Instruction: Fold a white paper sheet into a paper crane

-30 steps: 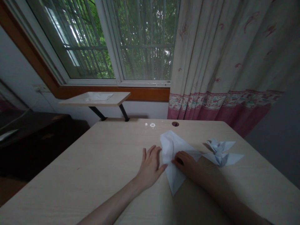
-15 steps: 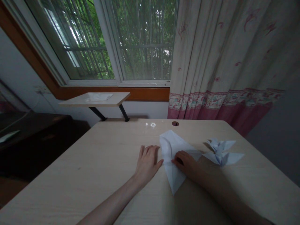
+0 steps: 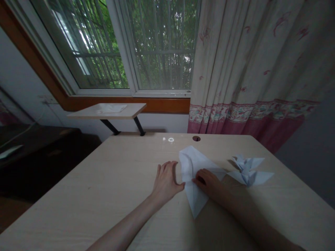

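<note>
A partly folded white paper lies on the light wooden desk, with one point toward me. My left hand rests at the paper's left edge, its fingers apart and its thumb tip touching that edge. On top of the paper sits my right hand, thumb and index finger closed together on the sheet near its middle crease. To the right, a folded paper shape with several pointed wings stands close to the paper's right corner.
A raised shelf at the back left bears some white paper. A round cable hole is near the desk's back edge. Behind the desk are a window and a long curtain. A dark piece of furniture stands at left.
My left thumb has moved slightly down and to the right along the paper's left edge. My right hand and the paper look nearly the same.
</note>
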Tool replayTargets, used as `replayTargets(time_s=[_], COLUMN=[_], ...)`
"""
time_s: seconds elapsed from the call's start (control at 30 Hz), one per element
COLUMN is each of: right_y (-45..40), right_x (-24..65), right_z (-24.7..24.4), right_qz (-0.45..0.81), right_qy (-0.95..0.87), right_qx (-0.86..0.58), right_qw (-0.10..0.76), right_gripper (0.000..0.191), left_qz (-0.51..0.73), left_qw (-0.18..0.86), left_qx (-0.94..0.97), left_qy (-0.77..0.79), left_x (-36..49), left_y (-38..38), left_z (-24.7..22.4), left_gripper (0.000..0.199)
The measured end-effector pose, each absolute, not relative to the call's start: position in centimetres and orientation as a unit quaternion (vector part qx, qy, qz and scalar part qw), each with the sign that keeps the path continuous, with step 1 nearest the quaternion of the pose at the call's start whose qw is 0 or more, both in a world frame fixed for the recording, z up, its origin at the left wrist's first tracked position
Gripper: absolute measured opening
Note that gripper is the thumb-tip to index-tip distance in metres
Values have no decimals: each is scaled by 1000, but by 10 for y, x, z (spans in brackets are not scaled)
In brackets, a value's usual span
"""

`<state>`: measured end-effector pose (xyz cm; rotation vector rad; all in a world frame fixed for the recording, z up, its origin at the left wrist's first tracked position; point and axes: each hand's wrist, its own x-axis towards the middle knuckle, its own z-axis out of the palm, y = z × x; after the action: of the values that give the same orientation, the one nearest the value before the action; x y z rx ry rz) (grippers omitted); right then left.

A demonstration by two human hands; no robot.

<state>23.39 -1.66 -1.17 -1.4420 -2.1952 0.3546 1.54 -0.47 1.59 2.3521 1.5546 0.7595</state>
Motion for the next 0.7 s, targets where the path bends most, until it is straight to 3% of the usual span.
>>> replayTargets(time_s=[0.47, 0.7], right_y=[-21, -23], right_x=[231, 232], right_z=[-5, -1], right_qz=[137, 143], right_qy=[-793, -795], right_qx=[-529, -522], right_qw=[271, 273], right_gripper=[16, 14], left_qz=[276, 292], left_qw=[101, 89], left_qx=[860, 861], left_qy=[418, 406], left_x=[9, 9], left_y=[-5, -6], left_z=[7, 6], left_gripper=[69, 82])
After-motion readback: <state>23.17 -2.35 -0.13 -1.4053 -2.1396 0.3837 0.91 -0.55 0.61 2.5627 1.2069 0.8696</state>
